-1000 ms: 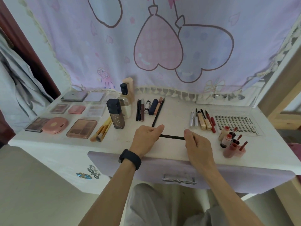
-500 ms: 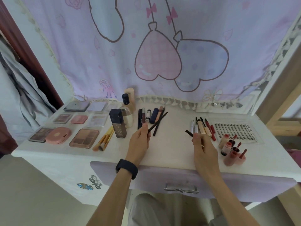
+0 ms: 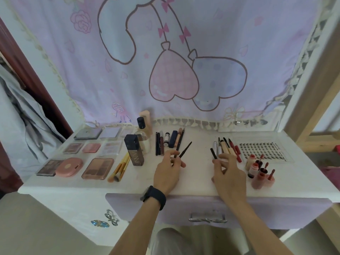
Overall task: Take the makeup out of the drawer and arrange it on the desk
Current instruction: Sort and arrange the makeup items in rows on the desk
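Observation:
The white desk (image 3: 193, 173) carries makeup in rows. My left hand (image 3: 168, 170), with a black wristband, pinches a thin dark pencil (image 3: 185, 149) that points up and to the right, beside a row of pencils and tubes (image 3: 168, 141). My right hand (image 3: 228, 173) holds a short black cap (image 3: 213, 153) at its fingertips, just in front of a row of pens and brushes (image 3: 227, 147). The purple drawer (image 3: 207, 208) under the desk edge is pushed in.
Palettes and a pink compact (image 3: 69, 166) lie at the left, brushes (image 3: 119, 167) and a dark bottle (image 3: 134, 152) beside them. Lip glosses (image 3: 261, 172) and a lash tray (image 3: 262, 149) sit at the right. A printed curtain (image 3: 165, 61) hangs behind.
My two hands pulled a dark pencil apart: the left now holds the pencil near the middle row, the right holds its cap near the right row. The camera tilted up.

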Demonstrator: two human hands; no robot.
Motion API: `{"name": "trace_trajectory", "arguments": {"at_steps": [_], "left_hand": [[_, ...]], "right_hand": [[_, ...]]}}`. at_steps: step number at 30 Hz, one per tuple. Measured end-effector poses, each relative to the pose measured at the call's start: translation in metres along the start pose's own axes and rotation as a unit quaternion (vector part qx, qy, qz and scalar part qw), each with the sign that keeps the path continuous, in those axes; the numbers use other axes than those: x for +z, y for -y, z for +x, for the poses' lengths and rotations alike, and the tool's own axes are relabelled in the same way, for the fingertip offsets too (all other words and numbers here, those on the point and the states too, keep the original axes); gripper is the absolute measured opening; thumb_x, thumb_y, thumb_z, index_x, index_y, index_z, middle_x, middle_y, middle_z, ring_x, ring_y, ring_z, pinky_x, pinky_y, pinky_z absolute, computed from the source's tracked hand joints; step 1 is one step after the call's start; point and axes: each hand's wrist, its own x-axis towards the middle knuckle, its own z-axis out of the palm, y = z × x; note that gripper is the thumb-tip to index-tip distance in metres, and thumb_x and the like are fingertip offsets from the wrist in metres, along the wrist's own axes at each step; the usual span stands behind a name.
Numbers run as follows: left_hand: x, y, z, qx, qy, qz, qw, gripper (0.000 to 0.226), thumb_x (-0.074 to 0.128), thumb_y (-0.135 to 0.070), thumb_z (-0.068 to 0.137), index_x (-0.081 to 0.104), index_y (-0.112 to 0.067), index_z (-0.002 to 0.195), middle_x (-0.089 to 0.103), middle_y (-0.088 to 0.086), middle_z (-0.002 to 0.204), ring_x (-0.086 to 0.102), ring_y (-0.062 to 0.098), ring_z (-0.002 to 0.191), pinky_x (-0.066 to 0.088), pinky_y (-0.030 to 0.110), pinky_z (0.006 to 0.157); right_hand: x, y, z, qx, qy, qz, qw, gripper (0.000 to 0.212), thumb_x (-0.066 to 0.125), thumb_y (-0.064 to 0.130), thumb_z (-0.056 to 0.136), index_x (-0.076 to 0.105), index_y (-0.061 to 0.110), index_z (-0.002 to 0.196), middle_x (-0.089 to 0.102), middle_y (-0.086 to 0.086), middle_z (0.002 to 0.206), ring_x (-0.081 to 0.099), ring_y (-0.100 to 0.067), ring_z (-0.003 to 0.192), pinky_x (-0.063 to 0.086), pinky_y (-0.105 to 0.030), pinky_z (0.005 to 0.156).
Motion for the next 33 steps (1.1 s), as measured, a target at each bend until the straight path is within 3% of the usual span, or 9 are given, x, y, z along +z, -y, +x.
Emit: {"name": "trace_trajectory", "arguments": {"at_steps": [4, 8, 11, 14, 18, 22, 27, 30, 33], "left_hand": [[0.014, -0.013, 0.002, 0.014, -0.043, 0.13, 0.99, 0.023, 0.044, -0.023, 0.097, 0.047, -0.041, 0.112, 0.07, -0.014, 0.091, 0.063, 0.014, 0.075, 0.051, 0.033, 0.069], [0.032, -0.021, 0.005, 0.074, -0.047, 0.288, 0.954, 0.017, 0.043, -0.032, 0.097, 0.055, -0.039, 0.108, 0.061, -0.012, 0.081, 0.056, 0.014, 0.069, 0.045, 0.029, 0.058], [0.041, -0.02, 0.006, 0.094, -0.027, 0.33, 0.939, 0.022, 0.045, -0.035, 0.096, 0.06, -0.038, 0.112, 0.062, -0.011, 0.097, 0.059, 0.017, 0.086, 0.043, 0.03, 0.062], [0.043, -0.017, 0.004, 0.099, 0.007, 0.334, 0.938, 0.026, 0.046, -0.04, 0.095, 0.06, -0.041, 0.117, 0.057, -0.012, 0.114, 0.058, 0.016, 0.1, 0.043, 0.031, 0.068], [0.031, -0.014, 0.005, 0.089, 0.066, 0.276, 0.955, 0.035, 0.053, -0.044, 0.089, 0.052, -0.048, 0.124, 0.055, -0.017, 0.113, 0.058, 0.009, 0.096, 0.05, 0.032, 0.079], [0.02, -0.007, 0.005, 0.12, 0.117, 0.273, 0.947, 0.039, 0.061, -0.045, 0.088, 0.06, -0.042, 0.126, 0.054, -0.017, 0.12, 0.051, 0.004, 0.085, 0.051, 0.031, 0.089], [0.022, -0.011, 0.007, 0.141, 0.124, 0.275, 0.943, 0.038, 0.061, -0.045, 0.088, 0.064, -0.037, 0.125, 0.057, -0.014, 0.122, 0.055, 0.008, 0.093, 0.052, 0.035, 0.09], [0.027, -0.012, 0.006, 0.143, 0.13, 0.26, 0.946, 0.046, 0.057, -0.047, 0.083, 0.063, -0.037, 0.128, 0.056, -0.016, 0.121, 0.051, 0.005, 0.088, 0.052, 0.034, 0.089], [0.03, -0.011, 0.009, 0.148, 0.129, 0.268, 0.943, 0.045, 0.059, -0.05, 0.088, 0.062, -0.037, 0.131, 0.054, -0.015, 0.12, 0.054, 0.004, 0.097, 0.051, 0.029, 0.09]], "right_hand": [[0.004, 0.001, 0.008, -0.008, 0.004, -0.071, 0.997, 0.012, 0.059, 0.034, 0.1, 0.063, 0.025, 0.107, 0.076, 0.005, 0.101, 0.069, -0.014, 0.066, 0.052, -0.03, 0.065], [0.008, 0.003, 0.009, -0.052, -0.022, -0.171, 0.984, 0.011, 0.064, 0.031, 0.097, 0.07, 0.022, 0.1, 0.068, 0.008, 0.077, 0.05, -0.01, 0.059, 0.031, -0.018, 0.051], [0.01, 0.003, 0.009, -0.062, -0.012, -0.204, 0.977, 0.014, 0.062, 0.032, 0.098, 0.073, 0.023, 0.101, 0.07, 0.008, 0.091, 0.058, -0.012, 0.07, 0.037, -0.024, 0.057], [0.009, 0.002, 0.011, -0.072, -0.002, -0.201, 0.977, 0.015, 0.063, 0.031, 0.097, 0.075, 0.023, 0.103, 0.07, 0.007, 0.098, 0.063, -0.015, 0.079, 0.042, -0.027, 0.065], [0.004, -0.001, 0.009, -0.073, 0.008, -0.165, 0.983, 0.016, 0.065, 0.03, 0.095, 0.076, 0.027, 0.106, 0.074, 0.007, 0.097, 0.067, -0.015, 0.083, 0.042, -0.025, 0.068], [0.003, -0.003, 0.007, -0.07, 0.008, -0.149, 0.986, 0.016, 0.064, 0.03, 0.096, 0.076, 0.031, 0.107, 0.076, 0.009, 0.097, 0.068, -0.015, 0.083, 0.044, -0.027, 0.066], [0.003, -0.005, 0.005, -0.06, 0.029, -0.134, 0.989, 0.015, 0.063, 0.035, 0.096, 0.074, 0.036, 0.106, 0.075, 0.013, 0.094, 0.068, -0.014, 0.083, 0.053, -0.033, 0.069], [0.002, -0.005, 0.003, -0.056, 0.032, -0.117, 0.991, 0.016, 0.064, 0.034, 0.095, 0.073, 0.039, 0.106, 0.075, 0.016, 0.093, 0.067, -0.01, 0.082, 0.052, -0.03, 0.068], [0.002, -0.004, 0.003, -0.056, 0.032, -0.111, 0.992, 0.014, 0.064, 0.032, 0.095, 0.073, 0.038, 0.105, 0.075, 0.017, 0.091, 0.065, -0.008, 0.078, 0.043, -0.019, 0.061]]}}
